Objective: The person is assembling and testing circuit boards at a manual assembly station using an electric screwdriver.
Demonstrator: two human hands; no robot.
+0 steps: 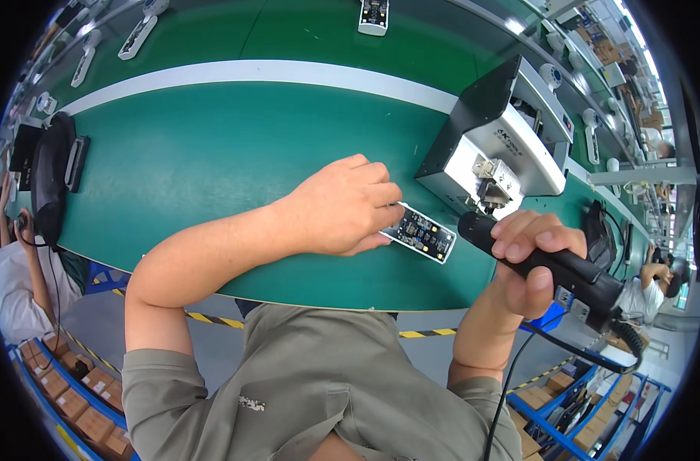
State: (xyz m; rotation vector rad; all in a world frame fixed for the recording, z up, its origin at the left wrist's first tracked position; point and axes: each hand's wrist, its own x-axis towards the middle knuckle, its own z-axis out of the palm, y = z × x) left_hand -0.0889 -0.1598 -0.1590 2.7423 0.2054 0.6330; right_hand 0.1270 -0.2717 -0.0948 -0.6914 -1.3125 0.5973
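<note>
My left hand (346, 207) is closed on the near end of a slim white housing (428, 240) with a dark circuit board exposed in it. That housing lies at a slant over the green tabletop; its other end is under my fingers. In my right hand (536, 257) is a black electric screwdriver (596, 286), gripped around its body, with a coiled cord trailing from its back end. The screwdriver's front points left, toward the housing, just below a silver and black screw feeder (511, 146). The bit tip cannot be made out.
Beyond the white rail (273, 71) runs a green belt (304, 34) carrying another housing with a board (374, 17). A black device (55, 169) stands at the table's left end. Other people sit at both sides; shelves with cardboard boxes (73, 403) are behind.
</note>
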